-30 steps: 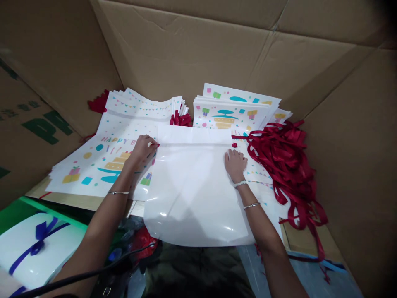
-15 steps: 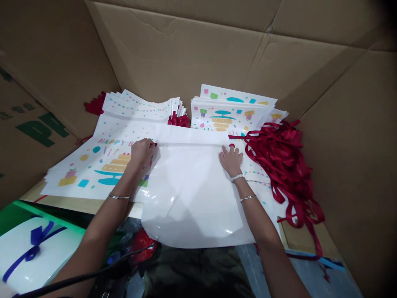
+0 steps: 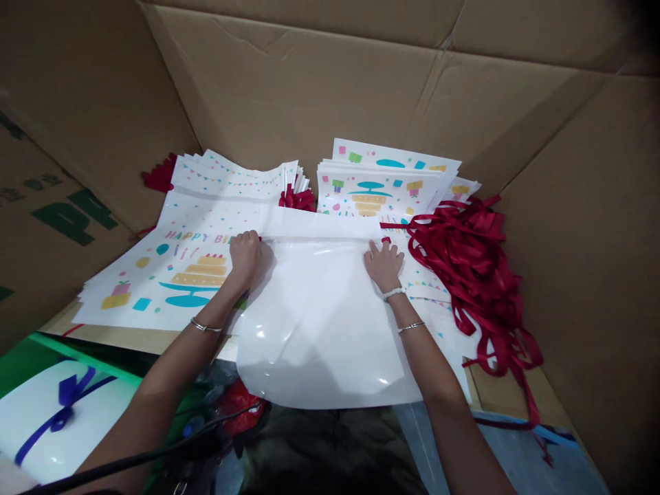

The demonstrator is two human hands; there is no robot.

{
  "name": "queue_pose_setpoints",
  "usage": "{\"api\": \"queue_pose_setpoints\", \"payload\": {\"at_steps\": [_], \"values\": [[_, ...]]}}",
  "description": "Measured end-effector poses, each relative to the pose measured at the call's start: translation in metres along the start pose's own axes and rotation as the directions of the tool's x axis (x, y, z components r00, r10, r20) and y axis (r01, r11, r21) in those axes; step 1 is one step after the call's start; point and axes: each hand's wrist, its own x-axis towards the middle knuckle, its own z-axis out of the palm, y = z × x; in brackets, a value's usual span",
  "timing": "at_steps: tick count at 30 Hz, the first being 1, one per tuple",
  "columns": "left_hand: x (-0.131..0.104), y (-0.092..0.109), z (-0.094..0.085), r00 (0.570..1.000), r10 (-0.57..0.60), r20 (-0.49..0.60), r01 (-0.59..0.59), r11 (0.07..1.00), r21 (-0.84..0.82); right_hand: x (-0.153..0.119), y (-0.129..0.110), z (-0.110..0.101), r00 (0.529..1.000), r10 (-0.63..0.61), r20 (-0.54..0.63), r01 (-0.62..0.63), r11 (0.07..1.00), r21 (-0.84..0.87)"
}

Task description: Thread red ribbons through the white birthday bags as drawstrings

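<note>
A glossy white plastic sheet point(image 3: 320, 309) lies before me, its far edge showing a straight fold line, and its near edge hangs over the table front. At the left end of that fold my left hand point(image 3: 246, 258) is closed, knuckles up; a small red bit shows beside its fingers, but what they grip is hidden. My right hand point(image 3: 384, 267) rests flat on the sheet's right edge, fingers spread. A short red ribbon end point(image 3: 386, 240) pokes out at its fingertips. Beneath the left hand's side lies a stack of printed birthday sheets point(image 3: 155, 268).
A heap of dark red ribbon point(image 3: 464, 254) spills over the right table edge. More printed sheets point(image 3: 381, 185) are stacked behind. Cardboard walls point(image 3: 309, 82) enclose the back and sides. At lower left, a green bin point(image 3: 93, 354) holds a white item with a blue bow point(image 3: 69, 392).
My left hand has shifted right, over the left end of the fold, and the red bit by its fingers is less visible. My right hand has stayed in place.
</note>
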Motion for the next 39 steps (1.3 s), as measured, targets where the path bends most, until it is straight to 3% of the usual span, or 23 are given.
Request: {"api": "queue_pose_setpoints", "payload": {"at_steps": [5, 14, 23, 27, 33, 39], "values": [[0.004, -0.005, 0.002, 0.996, -0.085, -0.013, 0.084, 0.994, -0.069, 0.000, 0.000, 0.000, 1.000, 0.003, 0.004, -0.003, 1.000, -0.010], [0.007, -0.040, 0.011, 0.993, -0.113, -0.015, 0.106, 0.962, -0.251, 0.000, -0.001, -0.001, 1.000, 0.009, 0.007, -0.009, 1.000, -0.007], [0.010, -0.032, 0.016, 0.993, -0.019, -0.115, 0.017, 1.000, -0.020, 0.000, -0.001, 0.000, 1.000, 0.012, 0.002, -0.012, 1.000, -0.005], [0.014, -0.029, 0.022, 0.980, 0.029, -0.195, -0.033, 0.999, -0.021, -0.001, 0.000, 0.002, 1.000, 0.007, -0.008, -0.007, 1.000, -0.012], [0.015, -0.029, 0.019, 0.953, 0.245, -0.176, -0.256, 0.966, -0.040, 0.000, 0.000, 0.003, 1.000, 0.011, -0.008, -0.011, 1.000, -0.005], [0.013, -0.027, 0.011, 0.962, 0.229, -0.148, -0.247, 0.962, -0.114, -0.001, -0.001, -0.001, 1.000, 0.011, 0.005, -0.011, 1.000, 0.002]]}}
